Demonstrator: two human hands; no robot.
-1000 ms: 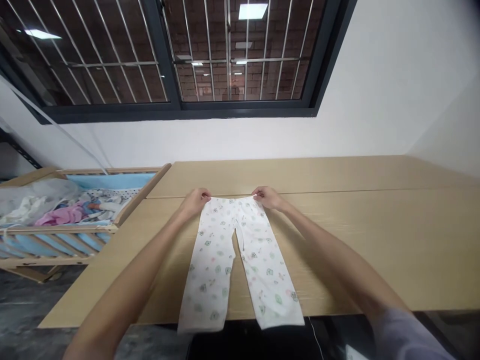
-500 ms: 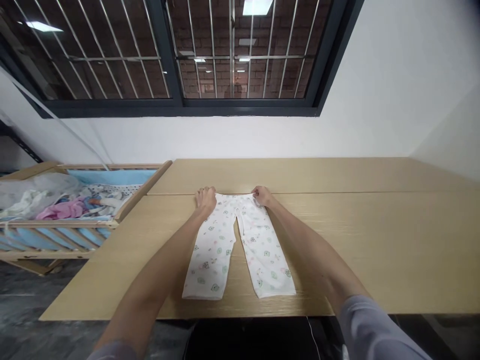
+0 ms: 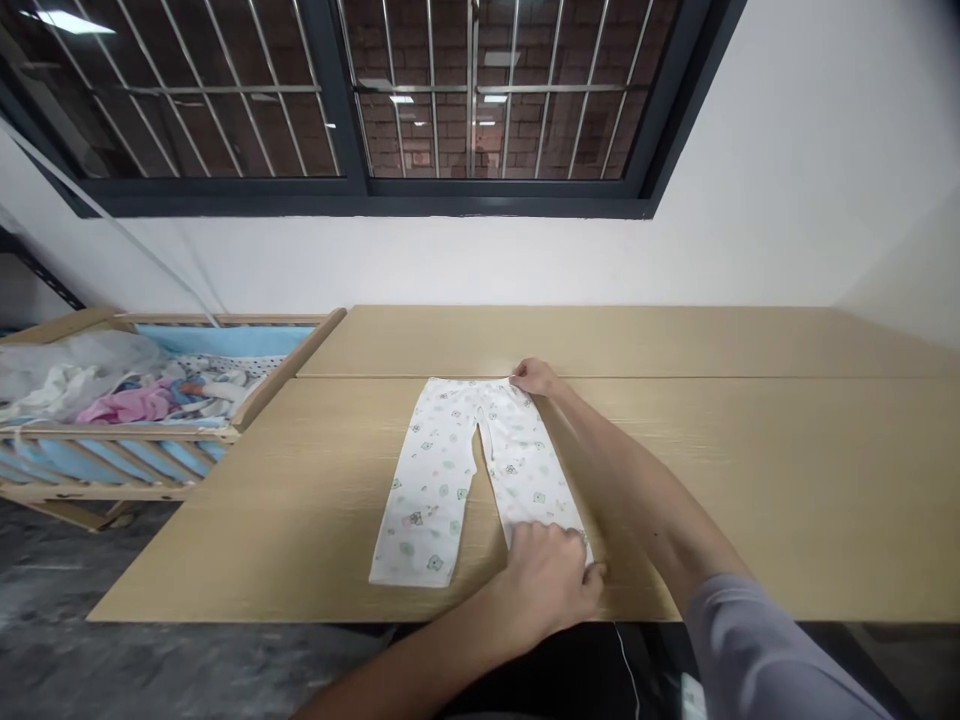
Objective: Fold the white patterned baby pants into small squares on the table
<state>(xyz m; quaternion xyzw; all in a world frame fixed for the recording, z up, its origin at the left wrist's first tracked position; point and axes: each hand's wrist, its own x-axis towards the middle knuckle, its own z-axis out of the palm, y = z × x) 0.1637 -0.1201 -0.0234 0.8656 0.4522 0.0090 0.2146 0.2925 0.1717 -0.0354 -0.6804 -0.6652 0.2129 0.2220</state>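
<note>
A pair of small white pants [image 3: 431, 480] printed with green and grey figures lies flat on the wooden table, waistband away from me and legs spread apart. My right hand [image 3: 534, 377] pinches the right corner of the waistband between its fingers. Down at the hem of the right leg, my left hand [image 3: 551, 580] is closed, its fingers curled over the fabric and hiding most of that hem. The left leg lies untouched.
The wooden table [image 3: 750, 480] has a seam across it and meets the white wall below a barred window [image 3: 495, 100]. To the left stands a wooden crib [image 3: 120, 435] with blue lining, holding a pile of clothes [image 3: 135, 400] and a translucent bag [image 3: 82, 360].
My left hand has left the waistband's left corner and come down and right to the right leg's hem. My right hand keeps its pinch on the waistband corner.
</note>
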